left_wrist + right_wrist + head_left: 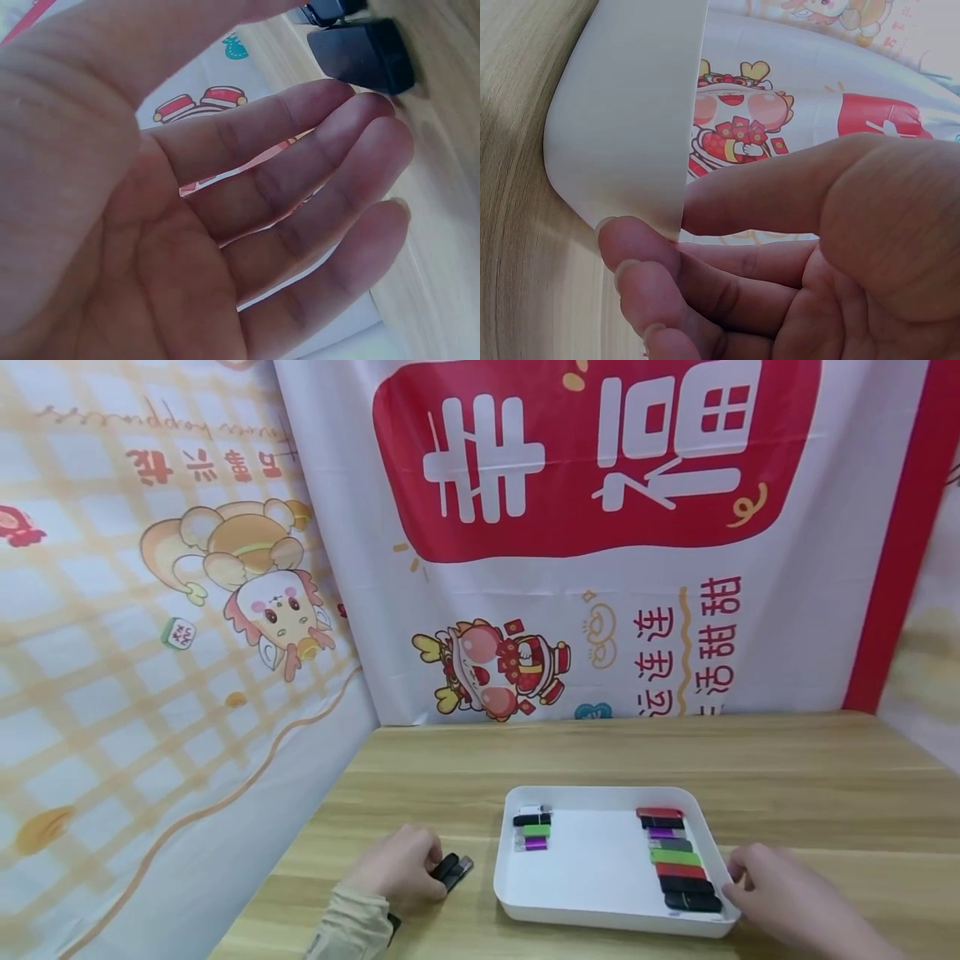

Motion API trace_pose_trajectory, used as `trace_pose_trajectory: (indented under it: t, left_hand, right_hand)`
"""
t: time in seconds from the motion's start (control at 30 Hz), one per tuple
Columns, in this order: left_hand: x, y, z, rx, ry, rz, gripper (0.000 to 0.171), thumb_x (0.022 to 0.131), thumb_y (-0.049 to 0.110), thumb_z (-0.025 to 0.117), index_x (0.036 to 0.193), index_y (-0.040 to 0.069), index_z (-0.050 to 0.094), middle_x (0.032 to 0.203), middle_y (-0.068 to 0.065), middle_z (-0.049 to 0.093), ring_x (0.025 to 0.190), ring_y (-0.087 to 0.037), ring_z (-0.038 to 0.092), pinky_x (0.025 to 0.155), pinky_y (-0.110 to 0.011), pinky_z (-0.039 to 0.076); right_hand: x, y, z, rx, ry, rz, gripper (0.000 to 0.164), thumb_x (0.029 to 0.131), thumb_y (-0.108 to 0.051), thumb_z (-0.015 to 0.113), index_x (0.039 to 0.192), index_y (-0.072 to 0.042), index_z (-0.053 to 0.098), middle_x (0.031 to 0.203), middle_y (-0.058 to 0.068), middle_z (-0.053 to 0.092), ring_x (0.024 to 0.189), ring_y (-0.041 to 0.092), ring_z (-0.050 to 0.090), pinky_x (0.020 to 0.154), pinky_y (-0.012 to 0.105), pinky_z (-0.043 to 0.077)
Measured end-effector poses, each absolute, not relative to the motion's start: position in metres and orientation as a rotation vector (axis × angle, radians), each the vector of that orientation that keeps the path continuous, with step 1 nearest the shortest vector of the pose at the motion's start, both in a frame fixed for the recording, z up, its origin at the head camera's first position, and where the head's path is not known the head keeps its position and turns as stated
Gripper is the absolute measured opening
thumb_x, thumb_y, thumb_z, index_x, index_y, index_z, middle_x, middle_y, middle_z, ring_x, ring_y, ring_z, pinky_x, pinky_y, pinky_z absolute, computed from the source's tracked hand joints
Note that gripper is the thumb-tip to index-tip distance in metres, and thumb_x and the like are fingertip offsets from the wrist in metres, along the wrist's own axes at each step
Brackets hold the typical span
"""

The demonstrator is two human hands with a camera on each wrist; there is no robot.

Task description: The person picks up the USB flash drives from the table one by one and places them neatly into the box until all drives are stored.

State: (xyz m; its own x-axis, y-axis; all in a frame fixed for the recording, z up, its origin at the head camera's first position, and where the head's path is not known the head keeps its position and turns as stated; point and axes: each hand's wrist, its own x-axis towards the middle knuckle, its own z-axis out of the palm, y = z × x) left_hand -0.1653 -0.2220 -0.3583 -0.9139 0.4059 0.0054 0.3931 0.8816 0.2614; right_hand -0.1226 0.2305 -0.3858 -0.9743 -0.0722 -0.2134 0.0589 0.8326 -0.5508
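My left hand (397,864) is low over the table, its fingers fairly straight, beside black USB sticks (450,870) lying close together. In the left wrist view, the index fingertip meets the edge of a black stick (364,56), while the thumb tip is cut off by the frame. At the near right corner of the white tray (592,920), my right hand (776,885) grips the wall between thumb and fingers. The right wrist view shows fingers (649,292) outside that wall (630,112). Two columns of USB sticks lie in the tray, a short left one (536,831) and a longer right one (678,870).
Another black item (393,927) shows partly beneath the left wrist. The wooden table (465,760) runs back to a hanging cloth (585,677) with red and white prints. A second printed cloth (187,718) borders the left side.
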Motion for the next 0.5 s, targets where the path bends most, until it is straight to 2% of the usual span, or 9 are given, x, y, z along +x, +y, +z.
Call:
trace_pose_trajectory:
  t: [0.5]
  left_hand:
    - [-0.1716, -0.2257, -0.3647, 0.677, 3.031, 0.415, 0.024, 0.062, 0.019, 0.085, 0.075, 0.014, 0.065, 0.068, 0.009, 0.051, 0.059, -0.008, 0.047, 0.054, -0.030, 0.041]
  right_hand:
    - [-0.1240, 0.2307, -0.3869, -0.026, 2.811, -0.765, 0.027, 0.089, -0.029, 0.073, 0.100, -0.004, 0.071, 0.078, 0.003, 0.056, 0.067, 0.017, 0.052, 0.065, 0.032, 0.050]
